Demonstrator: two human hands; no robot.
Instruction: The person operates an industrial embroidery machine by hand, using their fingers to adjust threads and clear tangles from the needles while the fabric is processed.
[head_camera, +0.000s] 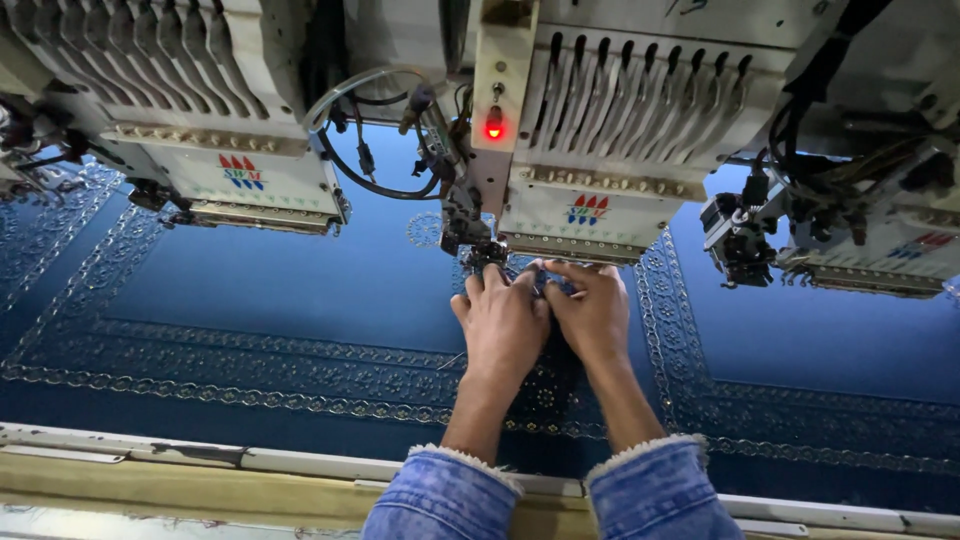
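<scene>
Both my hands reach forward over a blue fabric stretched under an embroidery machine. My left hand and my right hand are pressed together, fingertips meeting just below the needle area of the middle embroidery head. The fingers are curled and pinch at something small near the needles; what they hold is hidden by the hands. A red light glows on that head. The fabric carries silver embroidered borders. Denim sleeves cover my forearms.
Another embroidery head stands to the left and a third to the right, with cables hanging between them. A pale metal and wood frame rail runs along the near edge.
</scene>
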